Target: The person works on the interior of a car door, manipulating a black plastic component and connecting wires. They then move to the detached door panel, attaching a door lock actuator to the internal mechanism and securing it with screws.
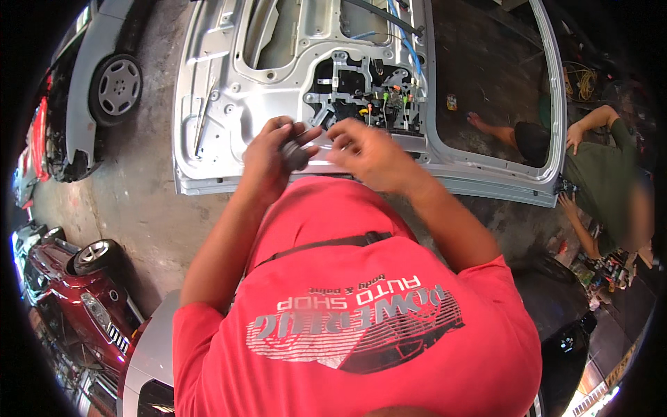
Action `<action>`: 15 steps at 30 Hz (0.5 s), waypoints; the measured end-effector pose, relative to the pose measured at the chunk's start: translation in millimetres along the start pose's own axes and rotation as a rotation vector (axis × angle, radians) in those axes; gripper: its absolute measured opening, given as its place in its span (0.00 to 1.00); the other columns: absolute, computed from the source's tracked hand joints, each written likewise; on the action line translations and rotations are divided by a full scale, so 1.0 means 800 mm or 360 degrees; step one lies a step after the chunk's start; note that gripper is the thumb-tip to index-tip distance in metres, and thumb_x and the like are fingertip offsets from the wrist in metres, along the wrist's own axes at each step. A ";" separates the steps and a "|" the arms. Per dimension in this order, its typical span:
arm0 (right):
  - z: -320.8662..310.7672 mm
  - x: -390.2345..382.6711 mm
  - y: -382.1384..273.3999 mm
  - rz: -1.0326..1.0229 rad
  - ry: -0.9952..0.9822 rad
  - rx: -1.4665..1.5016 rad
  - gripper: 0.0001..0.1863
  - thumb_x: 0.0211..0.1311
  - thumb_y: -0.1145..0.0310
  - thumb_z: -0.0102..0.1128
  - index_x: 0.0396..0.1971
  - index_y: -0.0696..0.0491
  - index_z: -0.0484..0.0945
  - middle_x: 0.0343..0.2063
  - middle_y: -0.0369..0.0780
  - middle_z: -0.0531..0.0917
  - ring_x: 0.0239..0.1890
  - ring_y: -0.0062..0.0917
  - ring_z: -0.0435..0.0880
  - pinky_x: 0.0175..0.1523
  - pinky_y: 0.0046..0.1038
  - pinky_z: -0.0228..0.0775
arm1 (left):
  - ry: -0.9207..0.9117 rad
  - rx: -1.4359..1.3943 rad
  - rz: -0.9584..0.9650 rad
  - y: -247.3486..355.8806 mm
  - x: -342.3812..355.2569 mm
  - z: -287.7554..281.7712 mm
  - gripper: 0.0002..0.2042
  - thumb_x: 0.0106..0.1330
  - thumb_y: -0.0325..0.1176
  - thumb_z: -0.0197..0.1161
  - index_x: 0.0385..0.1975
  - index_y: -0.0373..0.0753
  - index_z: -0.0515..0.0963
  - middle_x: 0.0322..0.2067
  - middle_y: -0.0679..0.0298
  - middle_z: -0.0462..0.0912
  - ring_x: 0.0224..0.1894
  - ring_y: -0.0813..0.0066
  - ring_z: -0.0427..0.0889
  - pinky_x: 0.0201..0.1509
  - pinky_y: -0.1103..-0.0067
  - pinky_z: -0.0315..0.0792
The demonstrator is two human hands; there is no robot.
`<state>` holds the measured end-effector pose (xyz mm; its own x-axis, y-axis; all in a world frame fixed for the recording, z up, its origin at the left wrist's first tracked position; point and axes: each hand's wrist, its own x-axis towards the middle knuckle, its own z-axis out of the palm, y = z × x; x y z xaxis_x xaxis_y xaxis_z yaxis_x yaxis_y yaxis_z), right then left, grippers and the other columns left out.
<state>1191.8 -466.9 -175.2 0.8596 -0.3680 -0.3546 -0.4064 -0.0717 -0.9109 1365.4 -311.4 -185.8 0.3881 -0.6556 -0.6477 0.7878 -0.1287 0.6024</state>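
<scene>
Two own hands, counted, both above the shirt and near the silver door's lower edge. Left hand [267, 158] at 11 o'clock: fingers bent, gripping one dark grey lump [296, 156]. Right hand [374, 158] at 1 o'clock: fingers curled toward the left hand, blurred; couldn't tell whether they pinched anything. The fingertips of the two hands were near each other.

One silver door [271, 97] lay at 12 o'clock, with one thin rod [203, 117] on it toward 10 o'clock, one black plastic assembly [358, 83] just past 12 o'clock, and at least two blue cable [410, 52] stretches at 1 o'clock. One window frame [554, 76] formed its 2 o'clock side.

Two wheels at left: one on a light grey car [82, 104] at 10 o'clock, one on a maroon car [76, 295] between 8 and 9. One co-worker [594, 174] at 3 o'clock, dark green shirt, two arms visible; one bare limb [493, 128] showed through the window frame. One yellow cord coil [583, 80] at 2 o'clock.

Lump: partly covered by fingers and smeared, kind unclear. Small assembly parts too tangled to count. Both cars were cut off by the dark rim; the door's top ran out of view at 12.
</scene>
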 end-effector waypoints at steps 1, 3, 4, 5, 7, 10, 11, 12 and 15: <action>0.019 -0.003 -0.013 -0.0073 0.0049 -0.0040 0.22 0.67 0.60 0.74 0.54 0.57 0.82 0.42 0.46 0.89 0.44 0.33 0.89 0.52 0.36 0.80 | 0.0013 -0.0053 0.0026 -0.005 0.010 0.013 0.06 0.82 0.33 0.52 0.52 0.40 0.72 0.48 0.59 0.81 0.62 0.56 0.85 0.51 0.67 0.85; 0.038 0.002 -0.019 -0.0204 0.0214 -0.0100 0.24 0.63 0.58 0.76 0.53 0.58 0.81 0.41 0.50 0.89 0.44 0.39 0.91 0.51 0.40 0.81 | 0.0033 -0.0086 0.0044 -0.006 0.016 0.039 0.05 0.82 0.31 0.51 0.51 0.40 0.72 0.48 0.59 0.81 0.63 0.59 0.83 0.59 0.65 0.81; 0.046 0.007 -0.009 -0.0264 0.0327 -0.0119 0.25 0.62 0.58 0.76 0.53 0.58 0.81 0.41 0.51 0.89 0.44 0.41 0.91 0.52 0.41 0.81 | -0.0008 -0.0100 0.0078 -0.006 0.016 0.047 0.05 0.82 0.31 0.51 0.50 0.40 0.72 0.47 0.59 0.81 0.63 0.59 0.83 0.60 0.65 0.81; 0.047 0.011 -0.009 -0.0324 0.0433 -0.0140 0.26 0.61 0.58 0.77 0.52 0.58 0.80 0.41 0.52 0.89 0.43 0.43 0.91 0.52 0.42 0.81 | -0.0045 -0.0120 0.0112 -0.006 0.018 0.052 0.05 0.83 0.31 0.51 0.50 0.40 0.72 0.47 0.59 0.81 0.63 0.60 0.83 0.61 0.65 0.80; 0.028 0.002 -0.014 -0.0210 0.0308 -0.0047 0.27 0.61 0.60 0.76 0.55 0.59 0.78 0.41 0.53 0.88 0.42 0.44 0.91 0.52 0.42 0.81 | -0.0101 -0.0157 0.0160 0.000 0.017 0.058 0.05 0.82 0.29 0.52 0.50 0.41 0.74 0.46 0.61 0.81 0.63 0.63 0.84 0.62 0.67 0.79; 0.002 -0.010 -0.003 -0.0060 0.0180 0.0303 0.24 0.66 0.68 0.69 0.59 0.57 0.76 0.37 0.45 0.87 0.37 0.32 0.90 0.47 0.33 0.83 | -0.0089 0.0293 0.0347 0.017 0.008 0.052 0.07 0.81 0.28 0.54 0.52 0.41 0.76 0.46 0.63 0.81 0.59 0.67 0.85 0.60 0.71 0.78; -0.004 -0.015 -0.004 -0.0022 0.0146 0.0559 0.23 0.67 0.70 0.68 0.60 0.57 0.76 0.37 0.43 0.86 0.36 0.28 0.89 0.46 0.31 0.83 | -0.0024 0.0507 0.0353 0.022 0.000 0.051 0.09 0.79 0.28 0.57 0.54 0.39 0.79 0.40 0.67 0.80 0.48 0.77 0.84 0.53 0.78 0.76; -0.012 -0.019 -0.005 0.0019 0.0109 0.0814 0.22 0.69 0.72 0.66 0.60 0.56 0.76 0.36 0.40 0.85 0.35 0.24 0.88 0.45 0.28 0.83 | -0.0131 0.0662 0.0325 0.026 -0.002 0.043 0.09 0.79 0.29 0.57 0.54 0.39 0.80 0.38 0.69 0.79 0.45 0.79 0.81 0.50 0.79 0.74; -0.028 -0.024 -0.011 -0.0110 0.0049 0.0768 0.23 0.71 0.76 0.61 0.64 0.53 0.74 0.38 0.35 0.81 0.36 0.17 0.85 0.43 0.24 0.82 | -0.0352 0.0962 0.0255 0.033 -0.018 0.035 0.10 0.78 0.30 0.62 0.54 0.37 0.81 0.30 0.75 0.74 0.34 0.85 0.69 0.41 0.83 0.65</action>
<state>1171.8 -480.1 -155.9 0.8670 -0.4051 -0.2902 -0.1526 0.3386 -0.9285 1367.7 -326.0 -147.6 0.3197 -0.8305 -0.4562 0.2962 -0.3697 0.8807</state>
